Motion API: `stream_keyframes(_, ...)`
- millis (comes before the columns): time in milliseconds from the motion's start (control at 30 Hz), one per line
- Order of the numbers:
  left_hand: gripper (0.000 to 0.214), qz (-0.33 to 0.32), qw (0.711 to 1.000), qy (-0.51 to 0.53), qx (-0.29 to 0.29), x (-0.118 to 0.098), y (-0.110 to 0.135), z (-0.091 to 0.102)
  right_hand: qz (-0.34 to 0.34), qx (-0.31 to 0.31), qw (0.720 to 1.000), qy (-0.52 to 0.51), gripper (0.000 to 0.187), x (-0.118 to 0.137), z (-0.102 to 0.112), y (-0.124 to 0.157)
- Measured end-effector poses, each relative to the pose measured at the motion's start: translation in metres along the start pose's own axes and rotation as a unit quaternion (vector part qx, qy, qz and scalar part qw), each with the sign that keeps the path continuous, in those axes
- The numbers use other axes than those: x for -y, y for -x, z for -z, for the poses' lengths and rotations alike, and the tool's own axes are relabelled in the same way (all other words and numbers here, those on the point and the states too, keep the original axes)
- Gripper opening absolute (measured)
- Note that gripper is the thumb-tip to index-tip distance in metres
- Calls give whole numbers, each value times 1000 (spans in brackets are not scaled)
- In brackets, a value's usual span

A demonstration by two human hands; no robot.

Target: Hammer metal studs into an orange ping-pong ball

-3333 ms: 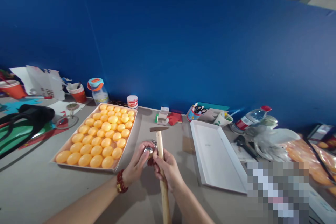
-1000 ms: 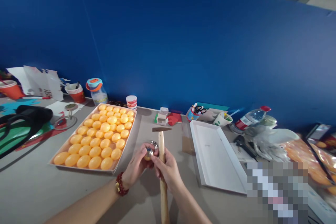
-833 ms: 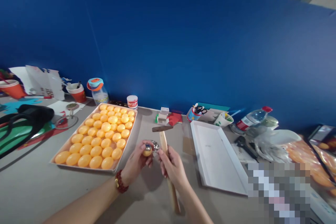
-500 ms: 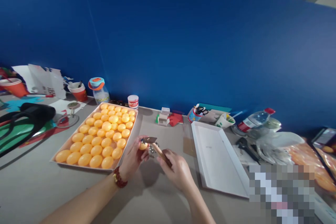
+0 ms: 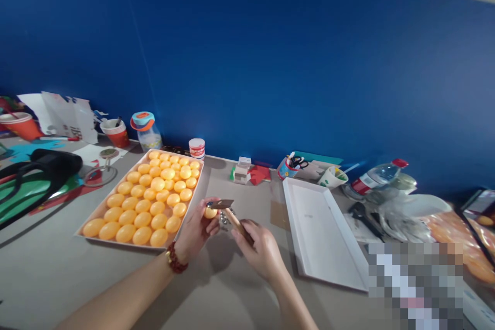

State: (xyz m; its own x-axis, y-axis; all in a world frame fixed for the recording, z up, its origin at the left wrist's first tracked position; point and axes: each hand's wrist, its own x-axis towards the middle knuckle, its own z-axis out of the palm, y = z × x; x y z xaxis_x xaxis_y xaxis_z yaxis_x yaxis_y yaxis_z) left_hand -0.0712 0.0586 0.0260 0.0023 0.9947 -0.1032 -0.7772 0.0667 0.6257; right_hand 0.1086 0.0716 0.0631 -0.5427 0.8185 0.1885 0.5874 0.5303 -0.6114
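Note:
My left hand (image 5: 198, 229), a red bead bracelet at its wrist, pinches an orange ping-pong ball (image 5: 211, 212) above the table. A small shiny metal piece sits at the ball's top, too small to make out. My right hand (image 5: 260, 248) grips the wooden handle of a small hammer (image 5: 236, 223). Its dark metal head reaches over to the ball's upper side, apparently touching the metal piece. Several small shiny metal balls (image 5: 224, 217) lie just behind the hammer, partly hidden by it. Left of my left hand is a shallow box (image 5: 178, 231) filled with rows of orange ping-pong balls.
A white tray (image 5: 328, 237) lies to the right. Behind stand small white boxes (image 5: 242, 171), red paper (image 5: 259, 174), a pen cup (image 5: 287, 169), a paper cup (image 5: 332, 178) and a bottle (image 5: 377, 178). A white tub (image 5: 197, 148) and a jug (image 5: 147, 131) stand at the back left.
The hammer's head has shifted slightly right and tilted a little against the ball. Both hands keep their hold, almost in place; the whole view has shifted slightly.

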Motion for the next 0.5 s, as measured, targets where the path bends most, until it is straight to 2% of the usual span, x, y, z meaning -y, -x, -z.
stream_keyframes(267, 33, 8, 1000, 15, 0, -3, 2, -3, 1, -18, 1000, -16, 24, 0, 1, -1)
stream_keyframes(500, 27, -6, 1000, 17, 9, 0, 0, 2, -4, -12, 1000, -7, 24, 0, 1, -2)
